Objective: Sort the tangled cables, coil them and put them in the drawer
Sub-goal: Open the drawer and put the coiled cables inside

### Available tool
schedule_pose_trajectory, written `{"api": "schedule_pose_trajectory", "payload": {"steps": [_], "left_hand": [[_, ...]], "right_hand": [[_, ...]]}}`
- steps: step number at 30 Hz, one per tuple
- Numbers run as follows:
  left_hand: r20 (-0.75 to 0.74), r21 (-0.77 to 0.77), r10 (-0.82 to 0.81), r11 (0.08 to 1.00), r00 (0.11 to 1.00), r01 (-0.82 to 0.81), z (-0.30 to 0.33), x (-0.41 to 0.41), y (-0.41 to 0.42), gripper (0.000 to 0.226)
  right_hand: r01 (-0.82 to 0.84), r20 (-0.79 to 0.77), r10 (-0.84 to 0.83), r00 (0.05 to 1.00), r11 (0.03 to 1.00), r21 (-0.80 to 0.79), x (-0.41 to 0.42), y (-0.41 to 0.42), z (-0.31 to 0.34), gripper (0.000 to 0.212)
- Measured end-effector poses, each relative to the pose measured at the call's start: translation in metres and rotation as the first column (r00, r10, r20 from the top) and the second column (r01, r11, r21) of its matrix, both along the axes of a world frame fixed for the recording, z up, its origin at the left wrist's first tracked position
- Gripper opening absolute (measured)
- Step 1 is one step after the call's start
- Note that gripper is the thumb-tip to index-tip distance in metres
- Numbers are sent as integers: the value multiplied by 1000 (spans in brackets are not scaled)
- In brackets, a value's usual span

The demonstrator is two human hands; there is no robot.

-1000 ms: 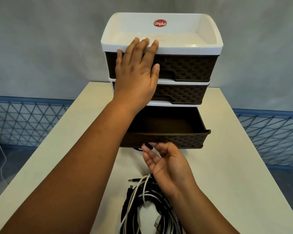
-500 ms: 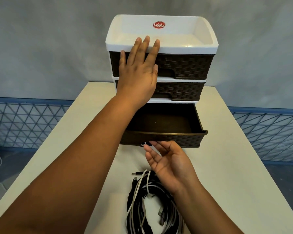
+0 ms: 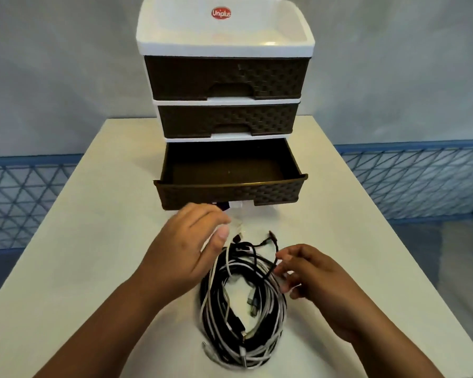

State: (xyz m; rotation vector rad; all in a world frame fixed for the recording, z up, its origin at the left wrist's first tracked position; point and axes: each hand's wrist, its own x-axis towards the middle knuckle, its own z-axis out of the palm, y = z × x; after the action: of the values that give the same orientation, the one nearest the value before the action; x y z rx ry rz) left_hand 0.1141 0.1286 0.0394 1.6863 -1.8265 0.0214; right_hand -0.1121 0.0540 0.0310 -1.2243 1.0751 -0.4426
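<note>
Black and white cables (image 3: 242, 301) lie in 1 tangled bundle on the desk (image 3: 93, 268), low in the middle of the frame, and both hands work at its upper edge. The right hand (image 3: 311, 279), right of centre, has its grip curled over the bundle's right side, fingertips (image 3: 280, 259) at a thin black strand; motion blur hides whether they actually pinch it, so I cannot tell. The left hand (image 3: 186, 246), just left of centre, hovers over the bundle's upper left with fingers loosely spread and the thumb (image 3: 223, 233) pointing toward the cables, its grip apart and holding nothing.

Beyond the hands, small connector ends (image 3: 271, 237) stick out of the bundle toward the drawer unit (image 3: 224, 85), which stands at the far middle of the desk. It has 3 brown woven-pattern drawers in a white frame with a red label on top. The bottom drawer (image 3: 230, 186) is pulled out toward the viewer, its inside showing no cables; the 2 above are pushed in. Blue lattice fencing (image 3: 421, 181) runs behind the desk on both sides, under a grey wall.
</note>
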Motion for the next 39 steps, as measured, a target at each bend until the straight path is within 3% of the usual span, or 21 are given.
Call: {"api": "schedule_pose_trajectory", "payload": {"steps": [3, 6, 9, 11, 14, 16, 20, 24, 30, 39], "left_hand": [[-14, 323, -21, 946, 1000, 25, -16, -6, -1, 51], [-16, 508, -25, 861, 1000, 30, -30, -6, -11, 63], [1, 594, -33, 804, 999, 26, -41, -4, -29, 79], [30, 667, -62, 745, 998, 26, -46, -5, -40, 82], [41, 700, -102, 713, 994, 44, -49, -8, -49, 70], [12, 707, -103, 704, 995, 65, -49, -8, -50, 67], [-59, 716, -72, 692, 996, 92, -50, -6, -51, 57], [-187, 725, 25, 678, 982, 121, -50, 0, -45, 49], [-289, 661, 149, 746, 946, 85, -50, 2, -24, 46], [-337, 528, 165, 848, 927, 41, -1, -7, 4, 50]], "right_hand": [[-35, -204, 9, 979, 991, -125, -14, 13, -10, 15], [-149, -463, 28, 886, 962, -229, -25, 26, -18, 25], [-269, -628, 161, 761, 960, -81, -31, 41, -18, 57], [-260, -606, 242, 758, 964, 60, -30, 56, -19, 74], [-267, -608, 232, 759, 963, 34, -20, 80, -28, 80], [-208, -574, 161, 803, 978, -17, -10, 93, -38, 71], [27, -398, -10, 917, 999, 35, 5, 103, -47, 50], [186, -275, -151, 949, 977, 105, 10, 106, -50, 40], [326, -133, -314, 940, 942, 79, 17, 108, -57, 25], [388, 15, -392, 920, 906, -168, 11, 121, -32, 19]]}}
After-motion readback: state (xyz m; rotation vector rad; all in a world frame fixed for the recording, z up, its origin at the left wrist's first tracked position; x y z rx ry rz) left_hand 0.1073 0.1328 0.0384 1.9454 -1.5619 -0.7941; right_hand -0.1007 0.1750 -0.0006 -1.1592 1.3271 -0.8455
